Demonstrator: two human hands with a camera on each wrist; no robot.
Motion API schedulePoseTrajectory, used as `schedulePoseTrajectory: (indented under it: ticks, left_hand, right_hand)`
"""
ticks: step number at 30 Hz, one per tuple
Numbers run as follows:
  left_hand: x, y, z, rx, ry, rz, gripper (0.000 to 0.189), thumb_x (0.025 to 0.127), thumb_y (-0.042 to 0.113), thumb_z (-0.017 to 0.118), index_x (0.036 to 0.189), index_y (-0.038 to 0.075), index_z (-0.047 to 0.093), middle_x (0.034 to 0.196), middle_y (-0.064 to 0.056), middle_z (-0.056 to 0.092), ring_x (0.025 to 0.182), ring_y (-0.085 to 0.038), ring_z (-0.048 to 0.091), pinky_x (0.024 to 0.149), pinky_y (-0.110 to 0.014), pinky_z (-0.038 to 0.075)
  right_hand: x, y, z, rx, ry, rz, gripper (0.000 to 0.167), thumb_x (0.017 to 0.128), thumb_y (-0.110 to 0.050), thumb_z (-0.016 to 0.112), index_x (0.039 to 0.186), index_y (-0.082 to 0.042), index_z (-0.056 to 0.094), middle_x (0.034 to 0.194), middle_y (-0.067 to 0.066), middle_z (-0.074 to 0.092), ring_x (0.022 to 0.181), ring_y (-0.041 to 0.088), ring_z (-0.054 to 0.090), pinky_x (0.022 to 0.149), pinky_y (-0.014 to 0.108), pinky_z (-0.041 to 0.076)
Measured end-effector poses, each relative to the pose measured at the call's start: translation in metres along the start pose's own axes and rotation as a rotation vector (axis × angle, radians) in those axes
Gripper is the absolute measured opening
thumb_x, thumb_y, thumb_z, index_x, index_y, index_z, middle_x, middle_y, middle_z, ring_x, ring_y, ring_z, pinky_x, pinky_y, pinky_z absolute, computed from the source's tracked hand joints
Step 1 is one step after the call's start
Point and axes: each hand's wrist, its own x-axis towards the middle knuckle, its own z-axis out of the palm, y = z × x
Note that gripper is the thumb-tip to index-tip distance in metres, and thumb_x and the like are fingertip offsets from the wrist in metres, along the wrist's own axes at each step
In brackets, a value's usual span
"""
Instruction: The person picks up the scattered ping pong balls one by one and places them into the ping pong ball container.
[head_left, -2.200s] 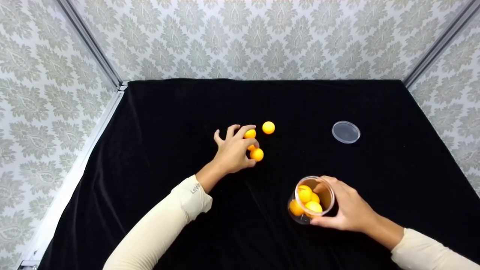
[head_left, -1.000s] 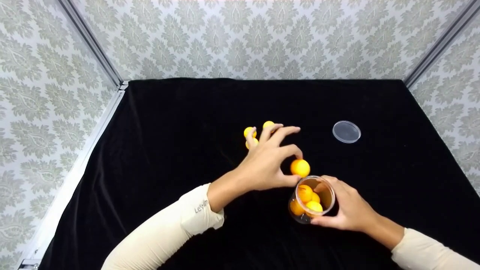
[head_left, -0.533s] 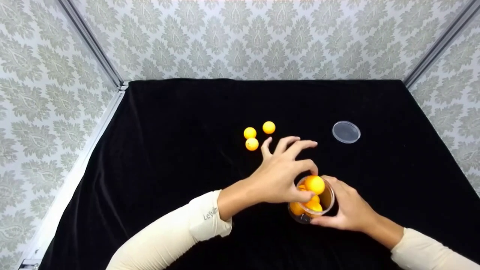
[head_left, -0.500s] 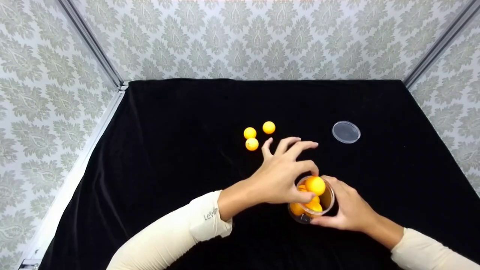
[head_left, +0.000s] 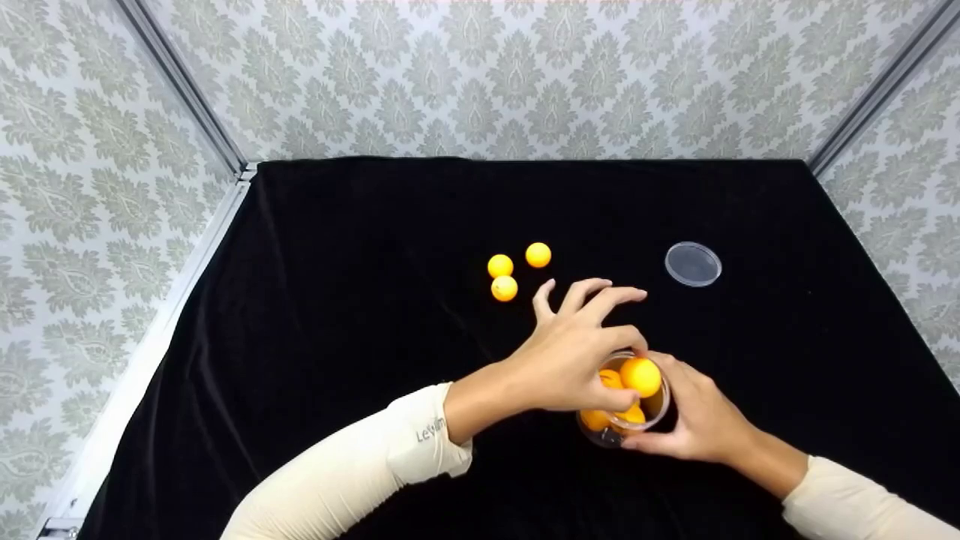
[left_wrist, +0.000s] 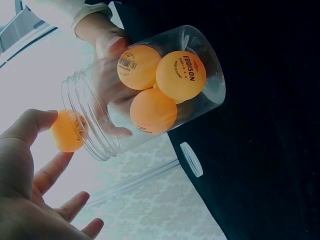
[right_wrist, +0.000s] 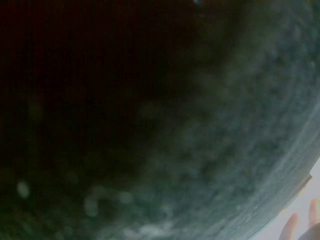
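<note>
My left hand (head_left: 566, 364) pinches an orange ping-pong ball (head_left: 642, 376) between thumb and forefinger, right at the mouth of a clear plastic jar; the other fingers spread outward. In the left wrist view that ball overlaps the jar's threaded neck (left_wrist: 92, 112). The right hand (head_left: 701, 416) grips the jar (left_wrist: 215, 82) round its side, its mouth tilted toward the head camera. Several ping-pong balls (left_wrist: 181, 75), printed with lettering, lie inside. Beyond the left hand, three loose balls rest on the cloth: two close together (head_left: 504, 288) and one slightly apart (head_left: 538, 255).
A clear round lid (head_left: 693, 264) lies flat at the right on the black cloth (head_left: 360, 247). Patterned wall panels (head_left: 472, 82) with metal corner posts stand behind and at the sides. The right wrist view is mostly dark blur, with fingertips (right_wrist: 290, 227) at its lower right.
The left hand has picked a ball from the group on the cloth and carried it right and nearer, to the jar's mouth. The right hand and jar have stayed put.
</note>
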Motion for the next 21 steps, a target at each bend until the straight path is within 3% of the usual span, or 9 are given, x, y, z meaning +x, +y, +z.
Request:
schedulePoseTrajectory:
  ticks: [10,21]
  left_hand:
    - [0.0001,0.0016,0.0008,-0.018,0.003,0.004,0.032,0.074,0.05,0.078,0.102,0.036,0.069,0.159,0.007,0.039,0.147,-0.029,0.029,0.107,-0.077,0.019]
    - [-0.0005,0.0004,0.0009,-0.009,-0.002,-0.003,0.032,0.077,0.052,0.076,0.104,0.036,0.071,0.16,0.007,0.038,0.148,-0.029,0.028,0.108,-0.076,0.018]
  right_hand:
    - [0.001,0.0009,0.0011,0.033,-0.006,-0.016,0.11,0.059,-0.052,0.095,0.148,-0.007,0.049,0.131,0.001,0.066,0.11,0.017,0.067,0.103,0.012,0.041]
    - [0.0006,0.0017,0.0011,-0.004,0.006,-0.028,0.108,0.058,-0.056,0.094,0.143,-0.005,0.052,0.128,0.005,0.067,0.109,0.022,0.067,0.105,0.012,0.039]
